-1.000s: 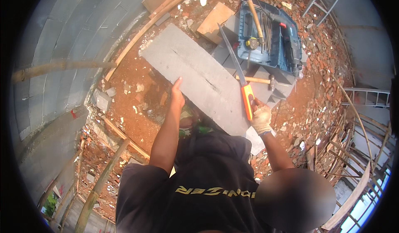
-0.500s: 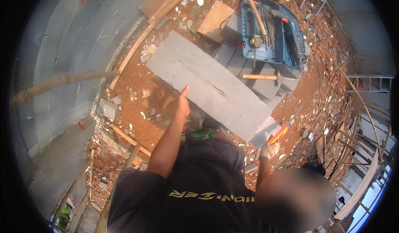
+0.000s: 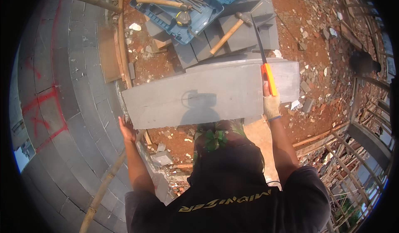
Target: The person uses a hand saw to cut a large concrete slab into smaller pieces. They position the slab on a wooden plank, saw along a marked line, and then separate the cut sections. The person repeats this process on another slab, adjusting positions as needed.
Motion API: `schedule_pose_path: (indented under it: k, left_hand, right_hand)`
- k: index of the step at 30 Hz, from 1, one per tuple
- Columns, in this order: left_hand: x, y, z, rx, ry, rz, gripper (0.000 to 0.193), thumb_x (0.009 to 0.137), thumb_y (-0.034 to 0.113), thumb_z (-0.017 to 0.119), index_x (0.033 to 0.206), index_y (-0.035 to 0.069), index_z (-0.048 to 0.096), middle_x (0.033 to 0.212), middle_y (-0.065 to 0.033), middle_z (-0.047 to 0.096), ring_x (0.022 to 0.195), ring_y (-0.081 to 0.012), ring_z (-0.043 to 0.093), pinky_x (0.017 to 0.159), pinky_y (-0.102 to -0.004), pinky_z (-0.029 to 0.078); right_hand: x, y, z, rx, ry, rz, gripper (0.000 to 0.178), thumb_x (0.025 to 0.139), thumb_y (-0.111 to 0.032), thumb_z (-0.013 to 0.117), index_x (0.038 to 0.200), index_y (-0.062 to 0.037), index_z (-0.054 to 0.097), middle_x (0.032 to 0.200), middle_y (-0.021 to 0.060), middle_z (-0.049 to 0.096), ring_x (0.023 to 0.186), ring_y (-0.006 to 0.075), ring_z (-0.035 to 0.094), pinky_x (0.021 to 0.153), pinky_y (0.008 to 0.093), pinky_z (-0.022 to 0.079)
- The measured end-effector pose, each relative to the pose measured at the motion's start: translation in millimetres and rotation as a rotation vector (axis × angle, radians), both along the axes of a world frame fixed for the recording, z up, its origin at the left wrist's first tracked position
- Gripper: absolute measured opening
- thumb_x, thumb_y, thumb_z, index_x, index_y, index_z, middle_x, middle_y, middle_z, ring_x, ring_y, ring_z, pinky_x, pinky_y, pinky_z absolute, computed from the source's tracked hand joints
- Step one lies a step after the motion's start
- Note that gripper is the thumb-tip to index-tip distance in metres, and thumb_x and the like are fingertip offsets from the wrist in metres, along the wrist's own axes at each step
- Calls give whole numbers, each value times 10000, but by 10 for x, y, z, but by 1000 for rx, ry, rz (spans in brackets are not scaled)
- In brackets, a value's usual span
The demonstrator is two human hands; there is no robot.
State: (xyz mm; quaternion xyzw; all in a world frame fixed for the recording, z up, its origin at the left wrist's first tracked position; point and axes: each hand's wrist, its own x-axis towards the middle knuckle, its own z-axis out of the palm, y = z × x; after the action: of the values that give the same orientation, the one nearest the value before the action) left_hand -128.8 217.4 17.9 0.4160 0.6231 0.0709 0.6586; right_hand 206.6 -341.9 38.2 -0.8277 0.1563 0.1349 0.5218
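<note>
A long grey concrete block (image 3: 166, 104) lies crosswise in front of me, on top of another grey block (image 3: 286, 79) that shows past its right end. My left hand (image 3: 127, 130) is bare, with its fingers stretched out beside the block's near left corner; whether it touches there is hard to tell. On my right hand (image 3: 272, 105) is a pale work glove. It is closed round the orange handle of a handsaw (image 3: 270, 78), at the block's right end. The saw's blade points away from me, toward the hammer.
Beyond the block, more grey blocks (image 3: 199, 48) carry an open blue tool case (image 3: 199, 27) with a wooden-handled hammer (image 3: 160, 1) and tape measure (image 3: 183, 18). Another hammer (image 3: 226, 37) lies on the blocks. A block wall (image 3: 83, 87) stands left; rubble (image 3: 320, 87) covers the ground right.
The long block now lies more nearly level across the view. My left hand has gone from its near edge to its left end, and the saw has swung to point away from me.
</note>
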Motion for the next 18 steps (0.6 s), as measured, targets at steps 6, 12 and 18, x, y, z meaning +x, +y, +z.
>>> schedule_pose_path:
  k: [6, 12, 18]
  left_hand:
    - [492, 277, -325, -158, -179, -203, 993, 914, 793, 475, 1618, 118, 286, 1642, -150, 339, 1492, -369, 344, 1204, -523, 316]
    - [212, 406, -479, -165, -247, -305, 967, 919, 757, 508, 1616, 125, 282, 1638, -121, 344, 1475, -385, 366, 1182, -547, 358]
    - [379, 244, -270, -181, -281, -374, 929, 938, 698, 520, 1617, 113, 274, 1637, -128, 340, 1466, -386, 373, 1186, -541, 347]
  right_hand:
    - [-63, 74, -26, 290, -9, -97, 350, 949, -311, 762, 1114, -12, 683, 894, -15, 630, 822, 104, 558, 736, 268, 466]
    - [-167, 102, 177, -269, -137, -115, 425, 908, -395, 780, 1099, -24, 701, 857, 76, 716, 774, 171, 681, 691, 338, 534]
    - [-271, -128, 256, -185, -237, -224, 390, 889, -415, 779, 913, -30, 724, 721, 106, 676, 712, 238, 675, 686, 371, 533]
